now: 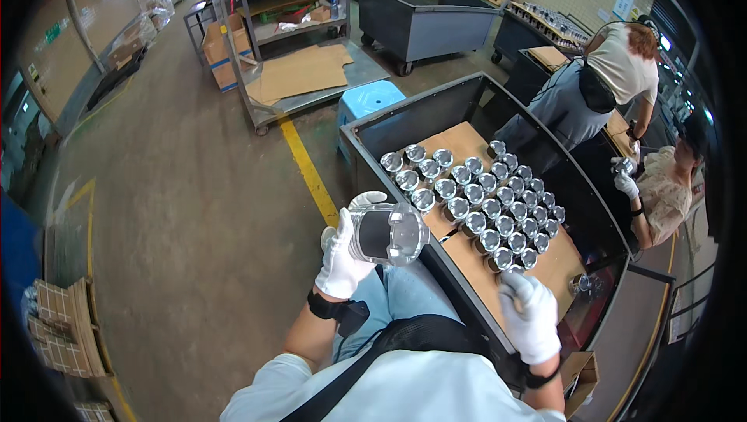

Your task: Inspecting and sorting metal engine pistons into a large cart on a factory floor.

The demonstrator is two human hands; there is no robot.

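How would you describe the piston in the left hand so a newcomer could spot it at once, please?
Find the dark cart holding rows of shiny pistons, then the white-gloved left hand left of it. Unlike the ones on the board, the held piston is gripped, its side showing a dark patch.

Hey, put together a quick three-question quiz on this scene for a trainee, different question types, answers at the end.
1. What is the camera wearer's left hand holding?
2. True or false: the blue stool stands outside the dark metal bin.
3. What lies under the rows of metal parts in the bin?
a) a blue cloth
b) a brown sheet
c) a wire mesh

Key:
1. A shiny, cylindrical metal part with a dark patch on its side.
2. True.
3. b
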